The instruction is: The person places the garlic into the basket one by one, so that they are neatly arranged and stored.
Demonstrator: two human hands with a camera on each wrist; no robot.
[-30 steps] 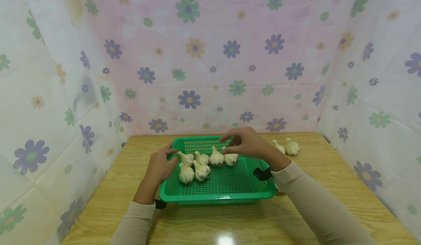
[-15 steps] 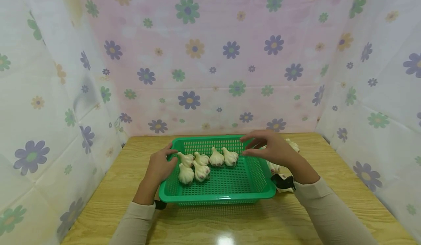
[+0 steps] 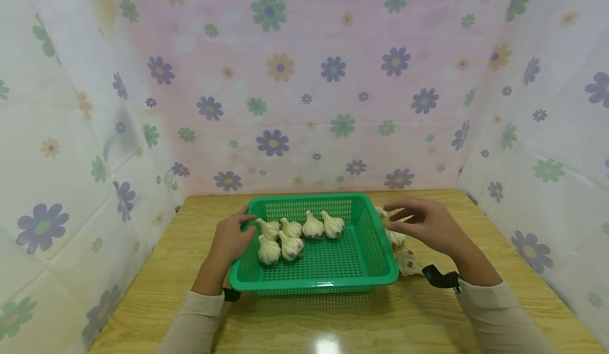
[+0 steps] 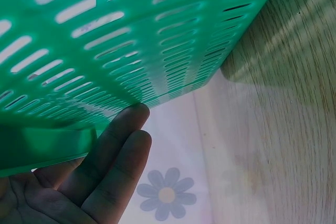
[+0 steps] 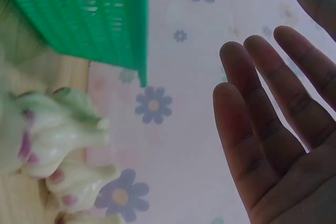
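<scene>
A green plastic basket (image 3: 314, 284) stands on the wooden table with several garlic bulbs (image 3: 292, 247) inside, grouped toward its left and back. My left hand (image 3: 233, 240) grips its left rim, with the thumb over the inner side. In the left wrist view, fingers of the left hand (image 4: 113, 166) lie against the outside of the slotted wall. Just right of the basket, my right hand (image 3: 435, 224) hovers above more garlic bulbs (image 3: 408, 262), holding nothing. The right wrist view shows its fingers (image 5: 236, 129) spread and apart from the garlic bulbs (image 5: 58, 135) there.
The wooden table (image 3: 304, 322) reaches back to a flower-patterned cloth (image 3: 309, 79), which also hangs at the left and right sides. A black strap piece (image 3: 440, 277) sits at the right wrist. The garlic outside lies close against the basket's right wall.
My right hand has moved right, from above the bulbs inside the basket to above those outside it, uncovering the back-right bulb in the basket. The left hand stays on the rim.
</scene>
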